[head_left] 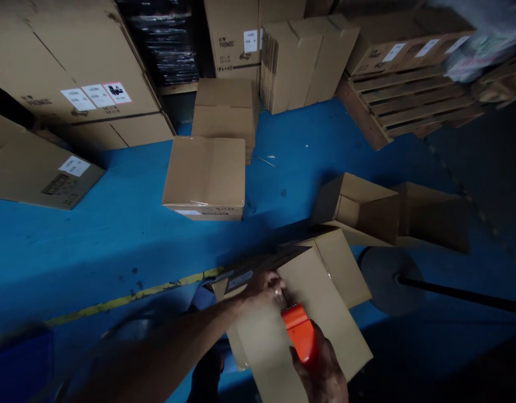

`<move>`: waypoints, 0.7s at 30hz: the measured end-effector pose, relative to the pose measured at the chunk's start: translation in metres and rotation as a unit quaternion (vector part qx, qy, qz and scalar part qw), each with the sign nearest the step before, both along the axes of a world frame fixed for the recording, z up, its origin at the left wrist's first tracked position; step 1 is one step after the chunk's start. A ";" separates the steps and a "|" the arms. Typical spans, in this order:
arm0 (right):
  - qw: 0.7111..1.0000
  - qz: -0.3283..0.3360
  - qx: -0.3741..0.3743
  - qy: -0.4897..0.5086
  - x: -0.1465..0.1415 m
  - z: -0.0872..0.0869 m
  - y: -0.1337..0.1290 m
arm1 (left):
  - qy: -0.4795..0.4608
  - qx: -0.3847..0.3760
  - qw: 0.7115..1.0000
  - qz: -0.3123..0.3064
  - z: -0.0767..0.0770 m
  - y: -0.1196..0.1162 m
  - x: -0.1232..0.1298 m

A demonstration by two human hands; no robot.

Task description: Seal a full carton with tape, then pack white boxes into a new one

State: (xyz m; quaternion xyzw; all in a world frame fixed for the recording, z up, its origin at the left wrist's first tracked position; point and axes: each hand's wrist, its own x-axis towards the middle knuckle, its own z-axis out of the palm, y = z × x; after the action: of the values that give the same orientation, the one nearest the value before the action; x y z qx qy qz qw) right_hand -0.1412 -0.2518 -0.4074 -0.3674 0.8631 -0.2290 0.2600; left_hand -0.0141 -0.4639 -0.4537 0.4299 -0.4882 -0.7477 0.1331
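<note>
A cardboard box [320, 302] lies low in the head view with its flaps partly spread. My left hand [264, 288] presses on its top near the far edge, fingers curled over the cardboard. My right hand [320, 369] grips an orange tape dispenser [300, 330] that rests on the box top, right behind my left hand. The dispenser's front end is hidden by my left fingers.
A sealed carton [205, 176] sits on the blue floor [127, 235] ahead, with two open boxes [361, 207] to the right. Stacked cartons [73, 73] and a wooden pallet [409, 98] line the back. A round black stand base [386, 277] with a pole lies at right.
</note>
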 end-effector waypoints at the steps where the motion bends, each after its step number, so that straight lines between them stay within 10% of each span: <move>1: 1.000 -0.008 0.007 0.003 -0.002 0.001 -0.001 | -0.007 -0.003 1.000 0.010 -0.004 -0.015 0.003; 8: 0.998 0.061 0.008 0.012 -0.013 -0.003 -0.024 | -0.033 0.034 0.998 0.050 -0.045 -0.081 0.018; 21: 0.988 0.094 0.014 0.118 -0.008 -0.022 -0.024 | -0.156 -0.094 0.983 -0.021 -0.099 -0.041 0.002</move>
State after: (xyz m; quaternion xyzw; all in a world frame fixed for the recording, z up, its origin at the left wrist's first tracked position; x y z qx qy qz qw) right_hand -0.1492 -0.2756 -0.4298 -0.4675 0.8527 -0.1466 0.1813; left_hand -0.0118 -0.5051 -0.5529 0.5167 -0.5798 -0.6250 0.0790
